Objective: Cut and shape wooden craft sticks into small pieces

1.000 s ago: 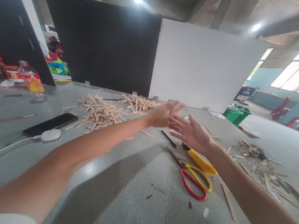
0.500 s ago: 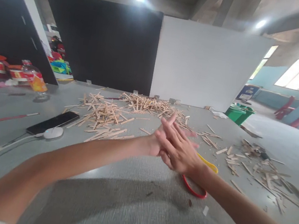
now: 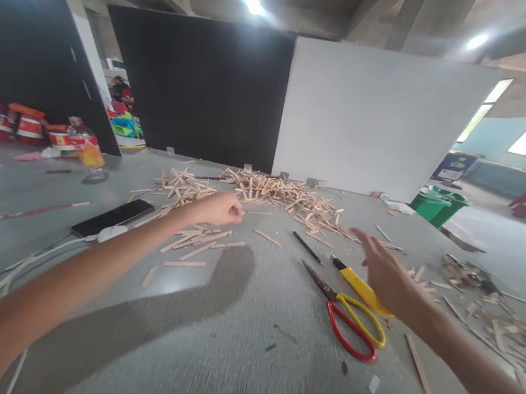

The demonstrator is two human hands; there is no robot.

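My left hand (image 3: 224,209) is curled into a loose fist over the left part of a heap of small flat wooden sticks (image 3: 274,190); nothing shows in it. My right hand (image 3: 379,269) is apart from it on the right, fingers stretched forward, holding nothing visible. Just beside and partly under that hand lies a yellow utility knife (image 3: 356,285). Scissors (image 3: 352,328) with one yellow and one red handle rest nearer to me, blades pointing away to the left. A black pen-like stick (image 3: 307,247) lies left of the knife.
On the left are a phone (image 3: 113,216), a white puck with a cable (image 3: 112,233), a drink bottle (image 3: 87,146) and red cups (image 3: 30,127). More wooden scraps (image 3: 497,321) lie at right. Black (image 3: 193,86) and white (image 3: 375,118) panels stand behind the table; green bins (image 3: 436,204) are beyond.
My hands, laced together before, have come apart: the left moved left and curled up, the right moved right. The scissors and knife are now uncovered. The view has shifted slightly.
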